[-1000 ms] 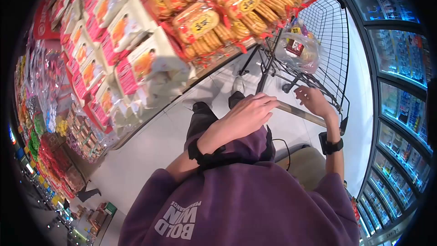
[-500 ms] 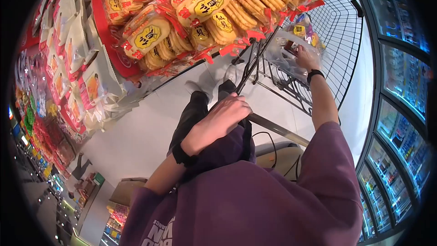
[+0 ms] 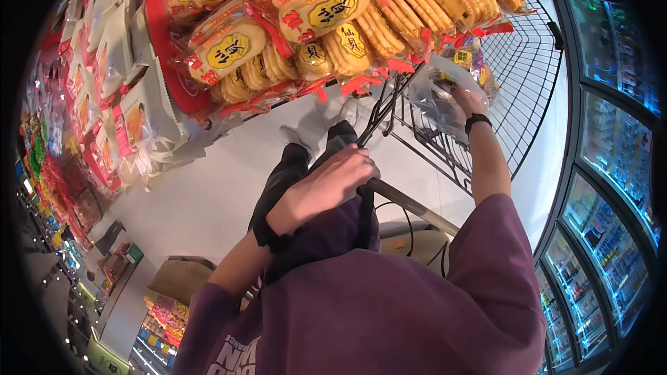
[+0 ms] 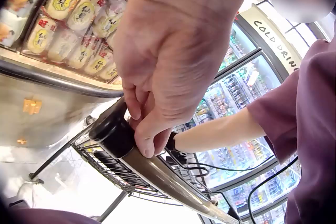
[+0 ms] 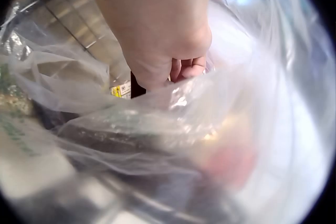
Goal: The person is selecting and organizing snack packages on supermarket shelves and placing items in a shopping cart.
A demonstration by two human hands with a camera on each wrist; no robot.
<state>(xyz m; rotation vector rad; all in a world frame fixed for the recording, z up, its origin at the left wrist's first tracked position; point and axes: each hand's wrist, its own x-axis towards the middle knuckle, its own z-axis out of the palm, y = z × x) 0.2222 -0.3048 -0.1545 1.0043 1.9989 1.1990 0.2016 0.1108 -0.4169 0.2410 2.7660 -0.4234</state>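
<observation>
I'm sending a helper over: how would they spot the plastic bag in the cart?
Find the wire shopping cart beside the snack packs. Within it, the right hand is inside the plastic bag. Unlike those printed packs, the bag is open, loose and crumpled.

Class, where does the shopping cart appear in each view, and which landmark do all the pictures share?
Head: the shopping cart stretches from the centre to the upper right.
Left wrist: lower middle, its handle slanting down to the right.
Right wrist: its wire mesh shows at upper left.
Shared landmark: the right arm.
</observation>
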